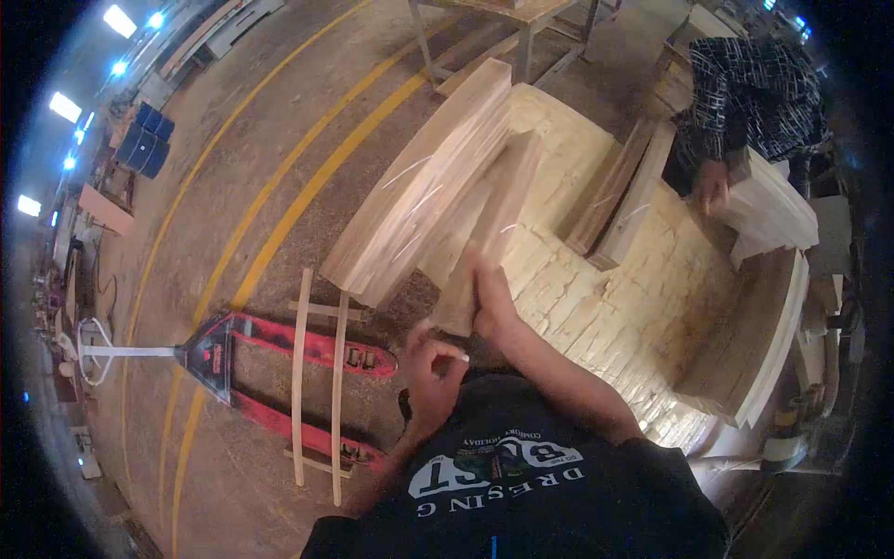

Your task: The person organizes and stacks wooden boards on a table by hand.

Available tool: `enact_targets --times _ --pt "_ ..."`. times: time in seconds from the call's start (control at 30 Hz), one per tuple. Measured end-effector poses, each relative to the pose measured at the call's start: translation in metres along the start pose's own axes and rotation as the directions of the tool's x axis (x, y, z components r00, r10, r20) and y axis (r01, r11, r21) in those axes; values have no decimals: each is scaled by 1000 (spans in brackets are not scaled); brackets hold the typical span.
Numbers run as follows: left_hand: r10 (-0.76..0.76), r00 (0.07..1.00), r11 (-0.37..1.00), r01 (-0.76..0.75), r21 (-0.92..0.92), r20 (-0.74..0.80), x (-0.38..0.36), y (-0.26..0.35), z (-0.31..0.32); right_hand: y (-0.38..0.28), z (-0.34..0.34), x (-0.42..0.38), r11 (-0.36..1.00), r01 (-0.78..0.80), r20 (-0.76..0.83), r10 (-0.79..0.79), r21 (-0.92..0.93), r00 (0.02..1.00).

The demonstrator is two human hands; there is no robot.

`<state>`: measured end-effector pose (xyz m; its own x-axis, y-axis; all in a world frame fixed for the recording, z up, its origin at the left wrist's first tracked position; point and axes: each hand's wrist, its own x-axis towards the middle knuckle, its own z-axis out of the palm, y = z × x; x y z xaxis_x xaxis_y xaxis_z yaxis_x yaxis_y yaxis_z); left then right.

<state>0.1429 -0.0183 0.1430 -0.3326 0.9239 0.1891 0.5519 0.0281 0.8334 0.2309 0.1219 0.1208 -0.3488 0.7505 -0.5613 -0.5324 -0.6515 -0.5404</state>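
My left hand [434, 380] is closed, its fingers pinched around a small white stick [453, 354] that looks like chalk. My right hand [494, 300] grips the near part of a narrow wooden board [509, 191], which carries a pale curved mark. Left of that board, a thick stack of planks [419, 182] has white curved lines across it. Both rest by a large pale yellowish surface [596, 307] with a cracked texture.
A red pallet jack [307, 349] with two thin wooden strips [300, 373] across it stands at left. Shorter planks [633, 196] lie on the pale surface. Another person [754, 98] bends over stacked boards [768, 200] at right. A table [521, 11] is at the top.
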Motion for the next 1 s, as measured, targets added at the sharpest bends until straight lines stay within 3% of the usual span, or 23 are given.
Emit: enact_targets --times 0.03,0.07,0.13,0.17,0.23,0.3,0.37,0.47,0.53,0.6,0.63,0.67,0.7,0.77,0.8,0.87,0.93,1.0 --pt "150 989 986 -148 75 -16 5 12 -5 -10 1 -4 966 -100 113 75 238 991" --pt "297 955 945 -288 155 -31 10 24 -10 -18 -2 -4 969 -89 108 65 232 992" --pt "330 937 930 -344 -132 -115 16 38 -12 -33 -7 -6 850 -33 197 -84 526 977" --pt "329 937 928 -343 -147 -114 19 44 -12 -38 -6 -8 853 -21 186 -90 522 978" --pt "349 932 937 -343 67 -98 24 49 -12 -47 2 -14 804 -50 191 -79 593 978" --pt "331 942 943 -328 53 -58 33 51 0 -54 9 -19 793 -65 204 -75 606 976" --pt "478 878 875 -473 99 -32 44 47 11 -52 10 -18 780 -94 229 -65 619 971" --pt "559 823 818 -530 221 -95 64 42 12 -56 4 -6 788 -105 264 -76 607 961" --pt "407 880 863 -283 419 -245 81 15 4 -64 -3 -9 818 -104 272 -66 565 960" --pt "188 880 972 -105 208 -437 105 -6 -15 -68 -9 -12 844 -93 270 -63 528 961" --pt "200 879 972 -124 198 -433 106 -11 -19 -71 -12 -14 895 2 198 -101 446 975" --pt "22 968 999 -31 -34 -248 99 -14 -21 -74 -16 -15 930 101 122 -152 355 981" --pt "-116 993 966 111 -232 -5 90 -14 -17 -77 -21 -17 923 132 108 -182 360 977" --pt "-217 888 748 418 -516 404 75 6 -1 -81 -32 -16 945 266 -83 -254 190 964" --pt "-197 886 752 412 -515 421 72 12 12 -84 -42 -10 933 317 -78 -307 170 948" --pt "-61 766 539 564 -625 640 66 19 40 -94 -57 -4 911 374 -117 -358 172 926" --pt "-35 778 570 531 -627 628 75 33 67 -110 -61 -1 894 418 -140 -398 161 906" --pt "-20 796 596 496 -632 606 86 40 100 -125 -74 3 864 420 -122 -402 276 907"
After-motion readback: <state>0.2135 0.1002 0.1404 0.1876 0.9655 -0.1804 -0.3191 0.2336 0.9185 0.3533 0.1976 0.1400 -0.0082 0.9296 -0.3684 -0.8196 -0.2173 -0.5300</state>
